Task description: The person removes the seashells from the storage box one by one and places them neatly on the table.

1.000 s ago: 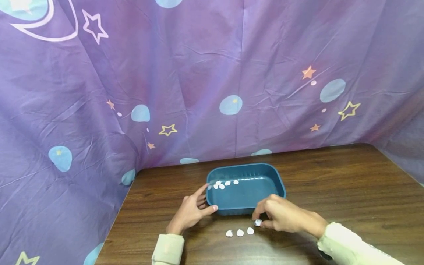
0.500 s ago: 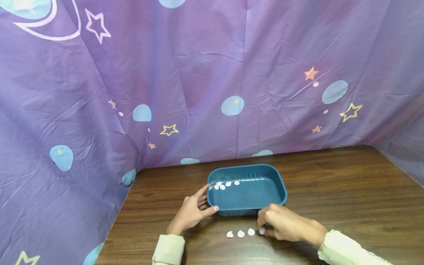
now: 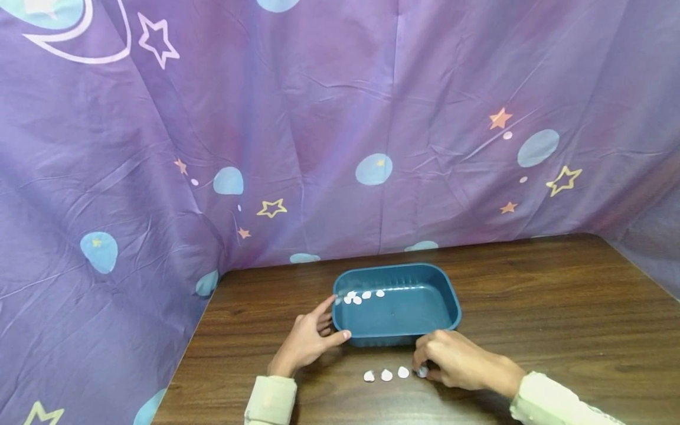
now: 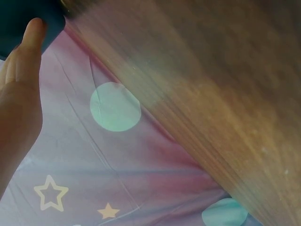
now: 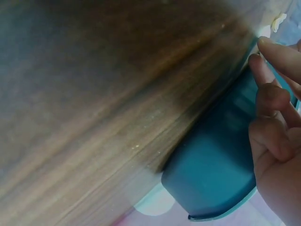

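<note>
Three small white pieces (image 3: 386, 375) lie in a row on the wooden desk (image 3: 547, 307), parallel to the near long side of a blue bin (image 3: 395, 319) and a little apart from it. At the row's right end, the right hand (image 3: 454, 360) pinches a fourth piece (image 3: 422, 372) between thumb and fingers; they cover part of it, so whether it touches the desk is hard to tell. The left hand (image 3: 305, 342) is spread, not clenched, its thumb at the bin's near left corner and its index finger at the left rim. Inside the bin, several loose pieces (image 3: 366, 295) lie toward the far left corner, some bunched, two spaced out to the right. The bin stands close to the desk's far edge, nearer the left edge than the right. Beyond the far edge hangs a purple cloth (image 3: 319, 130) printed with stars. Pale sleeves (image 3: 271, 400) cover both arms.
</note>
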{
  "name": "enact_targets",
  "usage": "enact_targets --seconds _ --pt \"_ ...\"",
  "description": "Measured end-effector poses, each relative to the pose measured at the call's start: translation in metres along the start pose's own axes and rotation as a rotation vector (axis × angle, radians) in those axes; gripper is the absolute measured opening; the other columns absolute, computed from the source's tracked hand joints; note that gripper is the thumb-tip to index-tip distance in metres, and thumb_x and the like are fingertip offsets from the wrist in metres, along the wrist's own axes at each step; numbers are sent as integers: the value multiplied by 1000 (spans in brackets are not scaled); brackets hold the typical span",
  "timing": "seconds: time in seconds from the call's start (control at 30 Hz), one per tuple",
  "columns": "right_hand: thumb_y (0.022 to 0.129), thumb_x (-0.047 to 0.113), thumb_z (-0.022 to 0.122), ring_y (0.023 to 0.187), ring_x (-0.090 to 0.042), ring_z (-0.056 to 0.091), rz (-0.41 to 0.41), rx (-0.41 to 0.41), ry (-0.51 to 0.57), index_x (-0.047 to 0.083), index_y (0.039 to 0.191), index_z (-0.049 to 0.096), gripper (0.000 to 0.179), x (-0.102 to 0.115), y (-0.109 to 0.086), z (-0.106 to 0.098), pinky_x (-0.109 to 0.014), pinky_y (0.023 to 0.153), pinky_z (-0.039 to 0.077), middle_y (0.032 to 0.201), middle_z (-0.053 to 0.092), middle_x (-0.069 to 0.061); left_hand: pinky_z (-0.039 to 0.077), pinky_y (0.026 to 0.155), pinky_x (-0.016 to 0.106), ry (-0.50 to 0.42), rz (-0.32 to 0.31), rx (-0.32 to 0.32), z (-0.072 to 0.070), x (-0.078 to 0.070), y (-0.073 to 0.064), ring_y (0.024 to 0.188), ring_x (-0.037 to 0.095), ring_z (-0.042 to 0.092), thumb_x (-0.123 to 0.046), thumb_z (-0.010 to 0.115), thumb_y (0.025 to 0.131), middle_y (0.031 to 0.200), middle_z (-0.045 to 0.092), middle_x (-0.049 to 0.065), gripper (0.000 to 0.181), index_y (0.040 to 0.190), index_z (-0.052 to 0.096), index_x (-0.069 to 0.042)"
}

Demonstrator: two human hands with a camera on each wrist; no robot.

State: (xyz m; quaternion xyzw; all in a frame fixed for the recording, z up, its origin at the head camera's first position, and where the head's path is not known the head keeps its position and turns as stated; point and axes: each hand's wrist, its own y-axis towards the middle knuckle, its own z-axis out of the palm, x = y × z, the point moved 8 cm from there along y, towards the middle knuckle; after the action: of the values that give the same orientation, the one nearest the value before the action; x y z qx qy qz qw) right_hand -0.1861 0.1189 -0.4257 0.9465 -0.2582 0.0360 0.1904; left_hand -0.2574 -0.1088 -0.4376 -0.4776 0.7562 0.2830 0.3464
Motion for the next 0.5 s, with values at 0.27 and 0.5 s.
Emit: enact_targets --seconds 0.27,0.5 --pt "63 6 85 68 10 48 30 -6 -21 28 77 71 30 -2 -1 4 -6 52 40 73 56 20 61 97 40 7 -8 3 0 0 0 119 40 67 -37 77 87 137 58 31 87 155 35 -2" --pt "65 6 83 67 11 46 100 27 7 27 79 70 28 -6 -1 6 -6 51 38 72 55 21 61 97 41 12 -9 2 0 0 1 118 40 67 -37 78 87 137 58 31 88 155 34 -2"
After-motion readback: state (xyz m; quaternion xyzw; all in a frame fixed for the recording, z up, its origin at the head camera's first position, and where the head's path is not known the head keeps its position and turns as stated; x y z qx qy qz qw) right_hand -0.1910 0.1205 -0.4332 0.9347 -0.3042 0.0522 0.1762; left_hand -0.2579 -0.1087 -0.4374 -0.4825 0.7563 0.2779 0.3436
